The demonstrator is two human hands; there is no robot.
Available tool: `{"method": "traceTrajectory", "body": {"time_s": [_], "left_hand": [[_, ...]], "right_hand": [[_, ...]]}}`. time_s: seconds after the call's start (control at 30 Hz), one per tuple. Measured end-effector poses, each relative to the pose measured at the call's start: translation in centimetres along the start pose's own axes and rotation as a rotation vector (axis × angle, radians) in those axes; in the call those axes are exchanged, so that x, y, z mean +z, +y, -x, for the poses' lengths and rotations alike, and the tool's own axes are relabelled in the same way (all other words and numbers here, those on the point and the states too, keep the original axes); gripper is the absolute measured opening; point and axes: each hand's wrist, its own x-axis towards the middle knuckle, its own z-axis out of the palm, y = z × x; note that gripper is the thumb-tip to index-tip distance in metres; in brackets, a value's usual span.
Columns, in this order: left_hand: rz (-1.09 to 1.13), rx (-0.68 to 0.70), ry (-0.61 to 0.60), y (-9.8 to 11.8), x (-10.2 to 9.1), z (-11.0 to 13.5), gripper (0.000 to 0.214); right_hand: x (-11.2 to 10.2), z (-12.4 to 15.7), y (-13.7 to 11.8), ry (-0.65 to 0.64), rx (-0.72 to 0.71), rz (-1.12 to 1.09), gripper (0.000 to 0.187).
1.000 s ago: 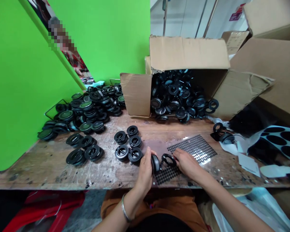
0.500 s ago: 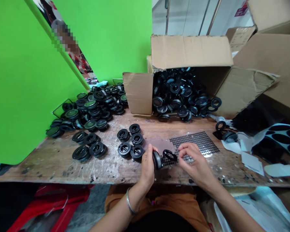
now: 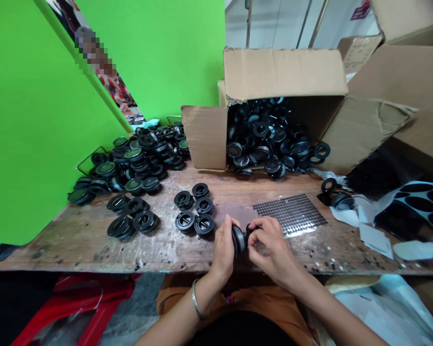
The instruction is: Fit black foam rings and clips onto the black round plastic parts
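My left hand [image 3: 223,247] grips a round black plastic part [image 3: 238,239] on its edge, just above the wooden bench [image 3: 75,245]. My right hand [image 3: 270,247] is closed against the part's hinged ring, fingers pinched at its face. Just behind my hands lies a clear sheet of small black dots [image 3: 290,211]. Several finished black parts [image 3: 195,211] sit in a cluster to the left of my left hand.
A tipped cardboard box [image 3: 285,77] spills black parts [image 3: 270,139] at the back. A large pile of parts [image 3: 137,156] and a smaller group [image 3: 132,218] lie to the left by a green screen [image 3: 29,120]. Backing sheets with round holes [image 3: 418,202] and paper scraps lie on the right.
My right hand left the dot sheet and came left onto the part held in my left hand. The part's ring has folded in under my right fingers.
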Motion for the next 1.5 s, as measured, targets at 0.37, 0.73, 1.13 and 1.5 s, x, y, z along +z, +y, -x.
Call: {"method": "traceTrajectory", "body": {"time_s": [0.37, 0.73, 1.13, 1.5], "left_hand": [[0.086, -0.077, 0.008, -0.6, -0.3, 0.6, 0.045], [0.173, -0.095, 0.13, 1.8, -4.3, 0.4, 0.039], [0.091, -0.068, 0.178, 1.6, -7.6, -0.2, 0.039], [0.103, -0.048, 0.153, 1.0, -7.9, -0.8, 0.04]], "right_hand": [[0.5, 0.5, 0.0, -0.034, -0.178, 0.036, 0.015], [1.4, 2.4, -0.8, 0.005, -0.314, 0.08, 0.034], [6.0, -4.3, 3.5, -0.432, 0.163, 0.144, 0.013], [6.6, -5.9, 3.7, -0.526, 0.255, 0.232, 0.014]]}}
